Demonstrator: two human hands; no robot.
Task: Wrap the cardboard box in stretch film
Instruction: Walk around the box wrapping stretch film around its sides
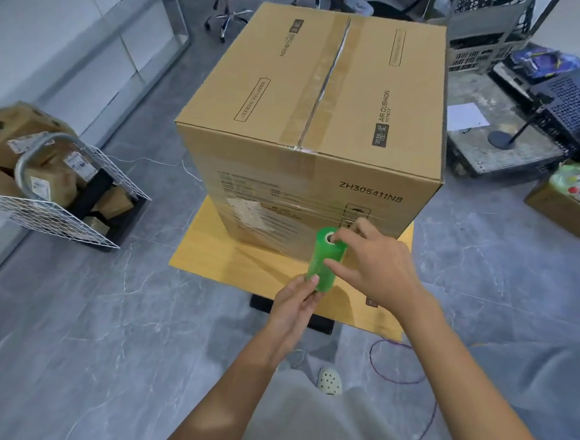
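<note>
In front of the cardboard box (325,85), at its near face and low over the worktop (211,248), the stretch film roll (325,261) stands nearly upright. The left hand (294,304) grips the roll's lower end and the right hand (378,263) its top, with the box just beyond both.

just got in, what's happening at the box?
A person holds a roll of green stretch film by the near face of the cardboard box: left hand at its lower end, right hand at its top. Film already shows across the lower part of that face; the box top is bare.
</note>
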